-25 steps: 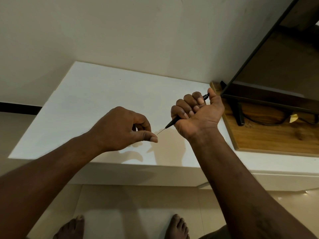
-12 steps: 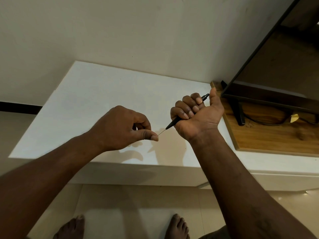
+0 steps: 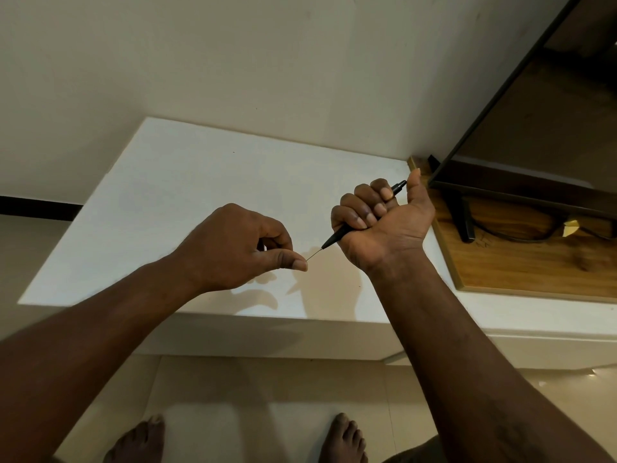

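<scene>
Pen (image 3: 335,237), mostly within right hand (image 3: 380,225)

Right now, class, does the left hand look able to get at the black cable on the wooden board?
Probably not: the left hand is pinching the thin tip of the black tool, and the right hand gripping that tool stands between it and the black cable.

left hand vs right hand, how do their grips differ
The left hand pinches the thin wire at thumb and fingertip; the right hand curls four fingers round the black pen. The left hand shows its back, the right hand its palm side. Both are held above the white shelf.
</scene>
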The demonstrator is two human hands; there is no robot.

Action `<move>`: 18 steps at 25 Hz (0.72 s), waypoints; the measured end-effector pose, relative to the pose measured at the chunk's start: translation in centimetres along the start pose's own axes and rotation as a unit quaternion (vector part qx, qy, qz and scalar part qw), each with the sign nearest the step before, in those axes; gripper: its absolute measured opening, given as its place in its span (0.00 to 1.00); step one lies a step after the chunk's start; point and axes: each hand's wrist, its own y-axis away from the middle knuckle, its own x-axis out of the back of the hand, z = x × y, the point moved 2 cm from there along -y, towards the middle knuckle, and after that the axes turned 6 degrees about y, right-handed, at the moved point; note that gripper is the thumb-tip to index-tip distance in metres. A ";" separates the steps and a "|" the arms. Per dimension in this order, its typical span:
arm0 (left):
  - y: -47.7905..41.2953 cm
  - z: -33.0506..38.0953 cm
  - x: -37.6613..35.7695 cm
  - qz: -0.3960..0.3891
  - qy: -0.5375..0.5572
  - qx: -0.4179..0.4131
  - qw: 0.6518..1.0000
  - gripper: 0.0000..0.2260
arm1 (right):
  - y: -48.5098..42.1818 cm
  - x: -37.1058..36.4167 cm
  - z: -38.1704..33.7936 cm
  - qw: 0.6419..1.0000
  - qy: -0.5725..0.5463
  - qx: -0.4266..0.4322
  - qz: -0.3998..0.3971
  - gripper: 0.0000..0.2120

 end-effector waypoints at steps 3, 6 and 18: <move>0.1 0.0 0.0 -0.003 -0.006 -0.002 1.000 0.24 | 0.0 0.1 0.1 1.000 0.001 0.001 0.001 0.30; 0.2 0.0 -0.1 -0.001 -0.007 -0.003 1.000 0.25 | 0.1 0.1 0.1 1.000 -0.001 0.001 -0.001 0.29; 0.1 0.1 -0.2 0.009 -0.014 -0.009 1.000 0.25 | 0.0 0.2 0.1 1.000 -0.004 -0.001 0.000 0.30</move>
